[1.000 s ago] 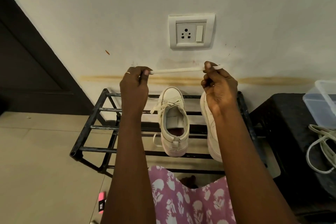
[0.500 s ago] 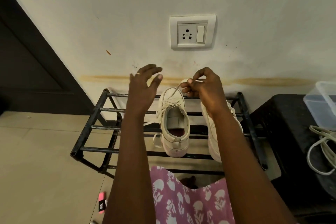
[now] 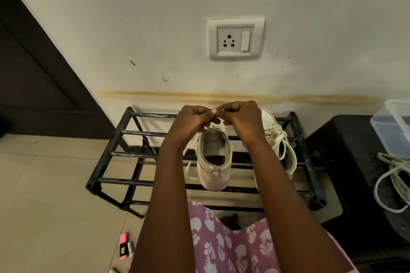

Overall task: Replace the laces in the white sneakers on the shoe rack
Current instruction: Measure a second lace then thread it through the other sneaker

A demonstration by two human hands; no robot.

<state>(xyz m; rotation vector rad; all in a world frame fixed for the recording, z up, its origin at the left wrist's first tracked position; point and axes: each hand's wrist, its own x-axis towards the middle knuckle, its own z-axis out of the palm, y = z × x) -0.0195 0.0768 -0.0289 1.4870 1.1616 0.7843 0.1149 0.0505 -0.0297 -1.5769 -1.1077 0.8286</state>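
Note:
Two white sneakers stand on the black metal shoe rack point(image 3: 124, 180), heels toward me. The left sneaker point(image 3: 214, 162) is in the middle, with a loose lace end hanging off its left side. The right sneaker point(image 3: 280, 142) is partly hidden behind my right forearm. My left hand point(image 3: 193, 122) and my right hand point(image 3: 240, 118) meet above the toe of the left sneaker. Both have curled fingers and pinch the white lace between them; only a small bit of lace shows at the fingertips.
A wall socket point(image 3: 236, 37) is above the rack. To the right, a dark stool point(image 3: 363, 184) carries a clear plastic box point(image 3: 395, 126) and a bundle of white laces point(image 3: 392, 182). A pink item point(image 3: 124, 245) lies on the floor tiles at lower left.
One second ago both hands held the lace stretched taut and high. The left hand then let go and opened. Now both hands have dropped and come together over the left sneaker, pinching the lace.

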